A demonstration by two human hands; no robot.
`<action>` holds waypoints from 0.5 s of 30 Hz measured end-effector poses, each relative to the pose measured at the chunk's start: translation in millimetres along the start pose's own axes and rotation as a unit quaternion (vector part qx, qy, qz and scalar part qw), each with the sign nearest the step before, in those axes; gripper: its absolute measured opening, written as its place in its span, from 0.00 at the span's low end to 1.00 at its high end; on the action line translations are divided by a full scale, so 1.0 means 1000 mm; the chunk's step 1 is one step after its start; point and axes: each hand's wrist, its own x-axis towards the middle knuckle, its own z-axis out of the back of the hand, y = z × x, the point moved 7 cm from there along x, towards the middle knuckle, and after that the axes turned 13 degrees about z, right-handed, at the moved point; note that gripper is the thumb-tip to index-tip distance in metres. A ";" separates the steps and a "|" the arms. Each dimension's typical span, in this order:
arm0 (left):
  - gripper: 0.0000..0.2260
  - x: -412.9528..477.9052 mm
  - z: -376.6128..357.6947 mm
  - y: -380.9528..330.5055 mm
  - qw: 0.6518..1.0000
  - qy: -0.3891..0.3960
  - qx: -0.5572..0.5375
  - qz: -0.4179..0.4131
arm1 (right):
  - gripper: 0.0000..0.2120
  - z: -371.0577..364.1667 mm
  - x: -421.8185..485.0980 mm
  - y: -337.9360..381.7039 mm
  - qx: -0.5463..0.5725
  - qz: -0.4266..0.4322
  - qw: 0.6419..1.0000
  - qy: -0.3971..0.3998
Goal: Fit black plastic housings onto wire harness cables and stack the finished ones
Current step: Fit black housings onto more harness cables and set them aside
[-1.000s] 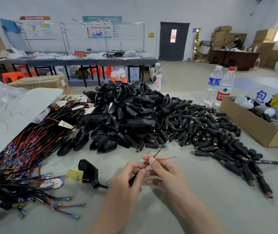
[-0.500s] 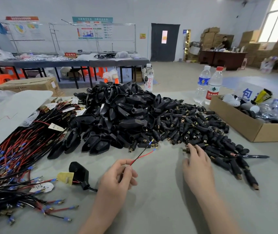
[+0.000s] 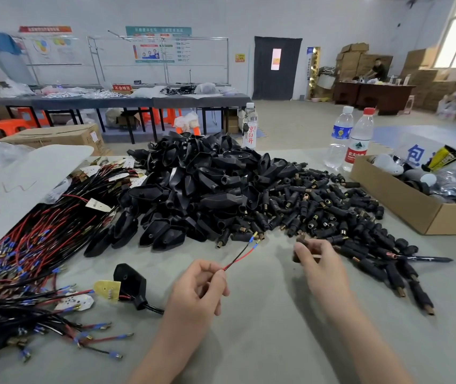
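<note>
My left hand point(image 3: 197, 293) pinches a thin red-and-black wire pair point(image 3: 239, 254) whose blue-tipped ends point up and right toward the pile. My right hand point(image 3: 319, 268) grips a small black connector piece point(image 3: 301, 241), blurred by motion, at the near edge of the heap of small black barrel connectors point(image 3: 332, 214). A tall heap of larger black plastic housings point(image 3: 201, 187) fills the table's middle. One housing point(image 3: 129, 281) with a cable and a yellow tag lies on the table left of my left hand.
A mass of red and black wire harnesses point(image 3: 27, 259) covers the left side. An open cardboard box point(image 3: 415, 206) stands at right, two water bottles point(image 3: 351, 139) behind it. A black pen point(image 3: 426, 259) lies at the connector pile's right end.
My right hand let go of the wire, reached right to the small connector pile and lifted a piece from it. My left hand kept the wire pair.
</note>
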 end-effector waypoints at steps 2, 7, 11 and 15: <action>0.02 -0.002 -0.002 -0.002 1.000 0.006 0.001 -0.001 | 0.09 -0.027 -0.011 0.003 0.248 -0.087 0.965 0.023; 0.02 -0.005 -0.003 -0.005 1.000 0.007 0.004 0.007 | 0.12 -0.055 -0.031 0.020 0.479 -0.182 0.857 0.047; 0.02 -0.005 -0.004 -0.003 1.000 0.011 0.013 0.009 | 0.11 -0.056 -0.036 0.023 0.520 -0.231 0.821 0.034; 0.03 -0.004 -0.005 -0.002 1.000 0.014 0.020 0.010 | 0.12 -0.056 -0.035 0.024 0.533 -0.255 0.806 0.032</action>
